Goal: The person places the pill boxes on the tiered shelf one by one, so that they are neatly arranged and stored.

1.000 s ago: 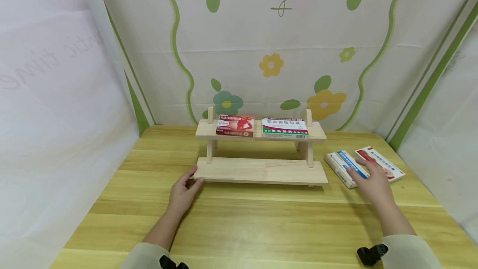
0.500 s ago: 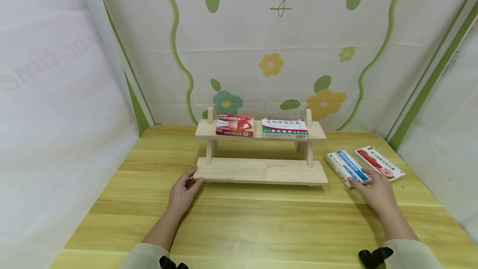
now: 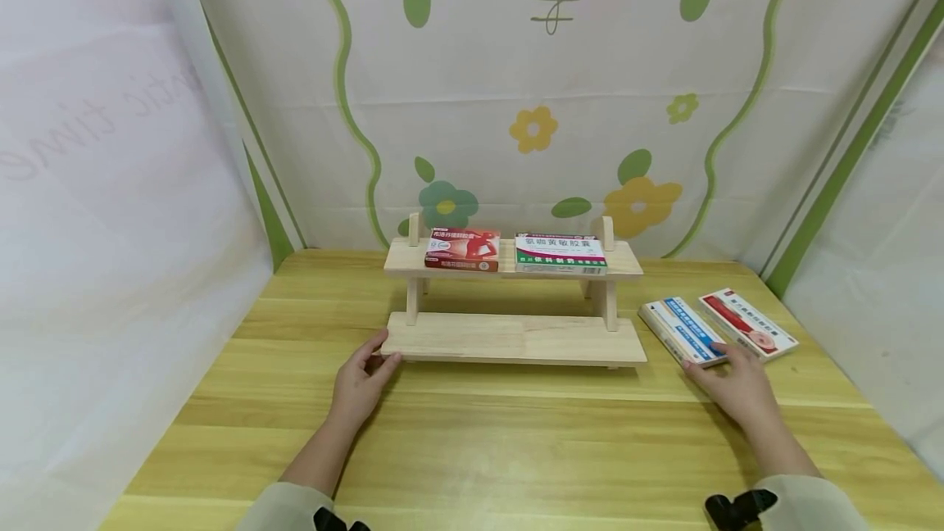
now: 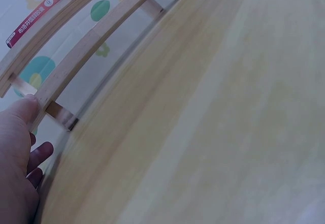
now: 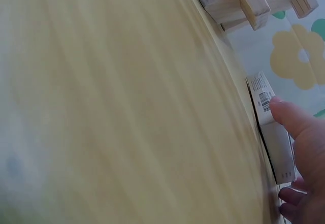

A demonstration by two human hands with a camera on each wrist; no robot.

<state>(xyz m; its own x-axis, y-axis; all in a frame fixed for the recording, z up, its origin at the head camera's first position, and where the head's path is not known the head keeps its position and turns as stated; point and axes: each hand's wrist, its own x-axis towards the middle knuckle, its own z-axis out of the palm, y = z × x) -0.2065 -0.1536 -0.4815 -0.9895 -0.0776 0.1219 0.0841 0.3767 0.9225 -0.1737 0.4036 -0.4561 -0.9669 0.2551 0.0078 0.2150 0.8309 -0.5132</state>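
Note:
A two-tier wooden shelf (image 3: 509, 338) stands mid-table. My left hand (image 3: 359, 388) holds the left end of its lower board, with the thumb on the front edge in the left wrist view. On the upper board lie a red medicine box (image 3: 462, 248) and a white-and-green medicine box (image 3: 560, 252). My right hand (image 3: 741, 392) pinches the near end of a blue-and-white medicine box (image 3: 682, 330), which lies flat on the table. In the right wrist view the thumb touches that box's barcoded side (image 5: 261, 99). A red-and-white medicine box (image 3: 748, 322) lies just right of it.
The wooden table (image 3: 501, 449) reaches back to a white flowered cloth (image 3: 442, 105). Cloth walls (image 3: 118, 187) also stand at the left and right sides. Boxes on the right lie near the table's right edge.
My right hand has drawn back from over the blue-and-white medicine box to its near end, uncovering more of its top. The left hand keeps its place on the shelf.

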